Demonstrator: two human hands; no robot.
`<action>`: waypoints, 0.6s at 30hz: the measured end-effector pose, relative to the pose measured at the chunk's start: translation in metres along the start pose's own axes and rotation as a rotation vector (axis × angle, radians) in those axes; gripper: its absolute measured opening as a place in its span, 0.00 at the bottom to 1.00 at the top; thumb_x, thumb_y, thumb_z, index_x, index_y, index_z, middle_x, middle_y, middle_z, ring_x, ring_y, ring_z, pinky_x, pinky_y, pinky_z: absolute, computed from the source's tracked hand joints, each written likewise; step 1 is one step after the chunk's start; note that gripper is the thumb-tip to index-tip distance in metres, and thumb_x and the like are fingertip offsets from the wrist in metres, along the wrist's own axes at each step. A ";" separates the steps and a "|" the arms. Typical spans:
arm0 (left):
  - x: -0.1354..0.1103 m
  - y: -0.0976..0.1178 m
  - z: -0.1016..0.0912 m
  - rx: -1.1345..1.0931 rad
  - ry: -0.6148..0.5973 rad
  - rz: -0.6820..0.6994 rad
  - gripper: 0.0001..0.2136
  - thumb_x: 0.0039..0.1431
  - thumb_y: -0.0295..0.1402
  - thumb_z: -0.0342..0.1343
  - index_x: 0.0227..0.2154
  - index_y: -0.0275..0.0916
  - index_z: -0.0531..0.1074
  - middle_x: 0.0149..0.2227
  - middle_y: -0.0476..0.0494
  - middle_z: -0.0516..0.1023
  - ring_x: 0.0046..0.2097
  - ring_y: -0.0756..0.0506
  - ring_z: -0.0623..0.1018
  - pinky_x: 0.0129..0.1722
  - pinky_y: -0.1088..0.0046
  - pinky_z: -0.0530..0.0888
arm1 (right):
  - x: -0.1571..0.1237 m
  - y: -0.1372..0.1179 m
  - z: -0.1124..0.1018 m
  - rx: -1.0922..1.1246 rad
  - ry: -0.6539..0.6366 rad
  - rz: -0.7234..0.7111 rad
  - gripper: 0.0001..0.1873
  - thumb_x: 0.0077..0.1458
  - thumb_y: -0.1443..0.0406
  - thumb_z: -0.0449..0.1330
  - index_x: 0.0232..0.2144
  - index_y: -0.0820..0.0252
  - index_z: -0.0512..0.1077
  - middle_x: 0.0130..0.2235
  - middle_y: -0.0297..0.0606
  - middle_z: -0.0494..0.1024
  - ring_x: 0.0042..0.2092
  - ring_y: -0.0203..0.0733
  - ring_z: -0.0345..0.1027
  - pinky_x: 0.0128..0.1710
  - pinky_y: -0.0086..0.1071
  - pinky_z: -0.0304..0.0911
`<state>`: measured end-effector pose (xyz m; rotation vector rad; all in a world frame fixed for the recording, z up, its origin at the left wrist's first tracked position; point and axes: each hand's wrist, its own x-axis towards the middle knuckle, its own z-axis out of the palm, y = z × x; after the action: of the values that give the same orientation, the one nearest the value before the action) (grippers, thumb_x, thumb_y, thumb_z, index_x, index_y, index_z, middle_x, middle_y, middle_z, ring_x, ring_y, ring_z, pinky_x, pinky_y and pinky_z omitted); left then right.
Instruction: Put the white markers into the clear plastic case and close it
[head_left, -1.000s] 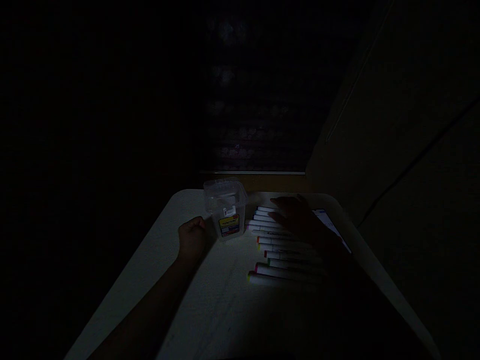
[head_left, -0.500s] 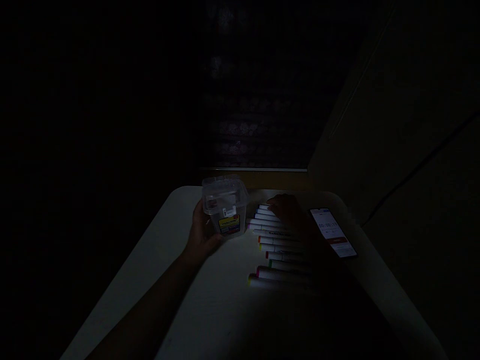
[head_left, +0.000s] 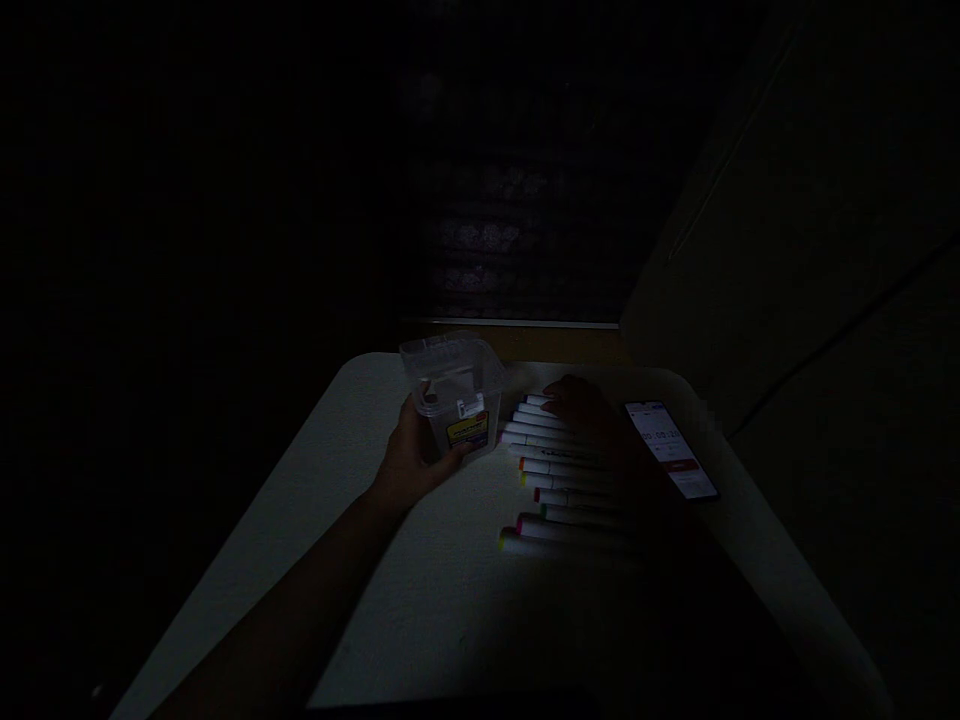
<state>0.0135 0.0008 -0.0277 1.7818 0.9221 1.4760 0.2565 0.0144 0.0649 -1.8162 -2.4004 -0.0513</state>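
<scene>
The scene is very dark. My left hand [head_left: 414, 455] is wrapped round a clear plastic tub [head_left: 455, 392] with a yellow label and holds it tilted on the white table [head_left: 420, 600]. To its right lies a row of several white markers [head_left: 559, 480] with coloured caps. My right hand [head_left: 589, 415] rests on the far end of that row, fingertips at the topmost markers. Shadow keeps me from making out whether those fingers grip a marker.
A phone [head_left: 671, 450] with a lit screen lies on the table to the right of the markers, close to my right wrist. A dark wall and a pale ledge [head_left: 510, 323] stand behind the table. The table's edges slope away on both sides.
My left hand moved from beside the tub to grip it and has tipped it. My right hand slid towards the far markers, which uncovered the phone.
</scene>
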 end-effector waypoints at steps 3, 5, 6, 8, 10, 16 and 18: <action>0.001 0.002 0.002 -0.018 0.020 -0.009 0.42 0.47 0.37 0.67 0.62 0.41 0.49 0.62 0.29 0.61 0.62 0.34 0.66 0.59 0.49 0.65 | -0.001 0.001 0.001 0.019 -0.020 -0.011 0.19 0.60 0.58 0.57 0.51 0.61 0.67 0.52 0.42 0.71 0.48 0.43 0.69 0.47 0.44 0.69; 0.001 0.004 0.002 -0.031 0.032 -0.025 0.42 0.46 0.37 0.67 0.62 0.41 0.51 0.61 0.29 0.63 0.60 0.34 0.68 0.58 0.50 0.67 | -0.001 0.002 0.002 0.033 -0.024 -0.019 0.18 0.61 0.58 0.57 0.51 0.60 0.68 0.52 0.42 0.71 0.48 0.43 0.69 0.47 0.43 0.69; 0.001 0.004 0.002 -0.034 0.040 -0.032 0.42 0.45 0.37 0.68 0.61 0.41 0.51 0.60 0.30 0.63 0.60 0.34 0.68 0.57 0.51 0.68 | -0.001 0.002 0.002 0.041 -0.024 -0.023 0.18 0.61 0.58 0.56 0.51 0.59 0.68 0.52 0.42 0.71 0.48 0.43 0.69 0.47 0.43 0.68; 0.001 0.006 0.002 -0.028 0.054 -0.041 0.43 0.43 0.37 0.68 0.61 0.41 0.53 0.59 0.30 0.65 0.60 0.34 0.68 0.57 0.51 0.68 | -0.002 0.002 0.004 0.058 -0.020 -0.030 0.17 0.61 0.58 0.56 0.50 0.59 0.68 0.52 0.42 0.71 0.48 0.42 0.69 0.47 0.42 0.68; 0.000 0.006 0.001 -0.007 0.071 -0.037 0.43 0.43 0.37 0.68 0.61 0.40 0.53 0.59 0.31 0.66 0.59 0.34 0.69 0.57 0.52 0.68 | -0.001 0.003 0.004 0.077 -0.012 -0.039 0.18 0.61 0.58 0.56 0.51 0.59 0.68 0.52 0.42 0.71 0.48 0.42 0.69 0.47 0.43 0.68; -0.001 -0.005 -0.005 0.209 0.138 0.054 0.43 0.40 0.34 0.69 0.60 0.40 0.55 0.57 0.32 0.67 0.57 0.34 0.71 0.55 0.54 0.70 | 0.002 0.011 0.001 0.147 0.036 -0.064 0.18 0.61 0.58 0.57 0.51 0.60 0.68 0.52 0.42 0.71 0.48 0.43 0.69 0.47 0.43 0.69; -0.001 -0.010 -0.007 0.257 0.162 0.084 0.44 0.39 0.35 0.70 0.60 0.40 0.56 0.56 0.33 0.68 0.57 0.33 0.70 0.56 0.53 0.69 | 0.004 0.015 -0.004 0.172 0.055 -0.067 0.17 0.61 0.58 0.57 0.49 0.60 0.69 0.50 0.42 0.72 0.48 0.42 0.70 0.47 0.43 0.68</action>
<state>0.0051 0.0056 -0.0347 1.9238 1.1765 1.6347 0.2704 0.0215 0.0683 -1.6382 -2.3480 0.0951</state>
